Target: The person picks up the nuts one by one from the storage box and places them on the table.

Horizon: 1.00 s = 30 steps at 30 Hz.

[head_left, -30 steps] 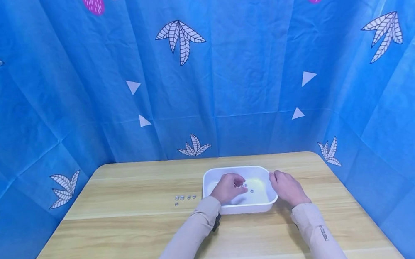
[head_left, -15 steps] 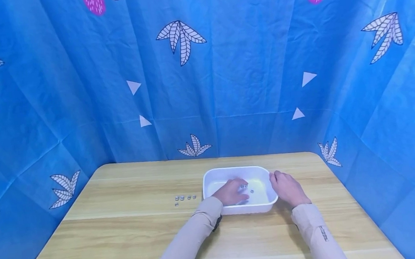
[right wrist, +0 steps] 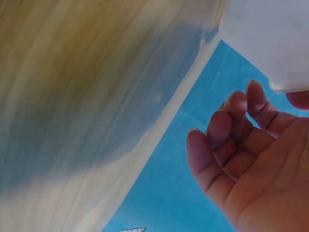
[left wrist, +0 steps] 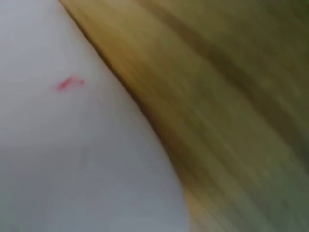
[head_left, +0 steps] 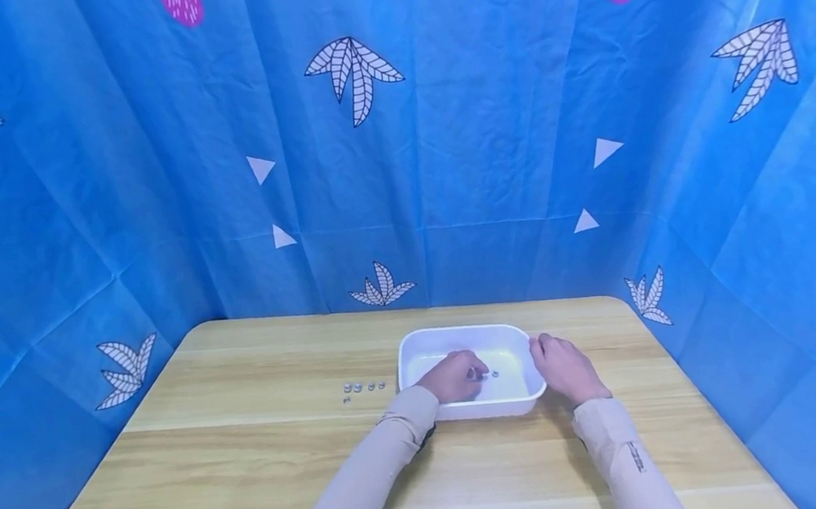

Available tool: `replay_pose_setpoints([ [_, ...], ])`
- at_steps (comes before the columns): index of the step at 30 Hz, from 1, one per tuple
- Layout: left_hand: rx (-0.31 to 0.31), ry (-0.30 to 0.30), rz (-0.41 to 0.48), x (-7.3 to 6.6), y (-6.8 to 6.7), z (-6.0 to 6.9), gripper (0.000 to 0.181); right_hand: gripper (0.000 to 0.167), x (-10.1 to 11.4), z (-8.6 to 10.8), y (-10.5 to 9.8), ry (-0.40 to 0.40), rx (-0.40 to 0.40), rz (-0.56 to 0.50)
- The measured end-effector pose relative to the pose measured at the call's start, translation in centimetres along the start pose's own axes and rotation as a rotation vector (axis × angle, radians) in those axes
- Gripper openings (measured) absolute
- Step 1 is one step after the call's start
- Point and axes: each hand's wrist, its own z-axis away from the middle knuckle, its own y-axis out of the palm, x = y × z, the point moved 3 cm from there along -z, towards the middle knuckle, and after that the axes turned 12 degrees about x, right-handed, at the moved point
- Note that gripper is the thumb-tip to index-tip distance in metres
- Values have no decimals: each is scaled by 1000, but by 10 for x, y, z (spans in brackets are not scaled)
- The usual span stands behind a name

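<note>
A white plastic tray stands on the wooden table. My left hand reaches into it, thumb and fingers drawn together around a small shiny metal nut, partly hidden by the fingers. Another small nut lies on the tray floor just right of the fingertips. My right hand holds the tray's right rim. In the right wrist view, the thumb of that hand is at the tray's rim and the other fingers are bent below it. The left wrist view has only the tray's outer wall and table.
Several small nuts lie on the table left of the tray, most in a row with one nearer the front. A blue patterned curtain hangs behind the table and along both sides.
My left hand's thumb and fingers have come down and closed together around a nut in the tray. The right hand has stayed at the rim, and the tray has not moved.
</note>
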Motion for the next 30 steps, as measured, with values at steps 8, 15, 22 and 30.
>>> replay_pose_setpoints([
  [8,15,39,-108,0,1,0,17,46,1,1,1,1,12,-5],
  [15,23,9,-96,-1,0,0,6,45,2,1,-1,0,10,-2],
  [22,64,-30,-144,-5,0,4,6,45,2,0,1,-4,15,3],
  [30,43,-77,-196,-8,-5,6,11,46,0,-1,1,5,19,3],
])
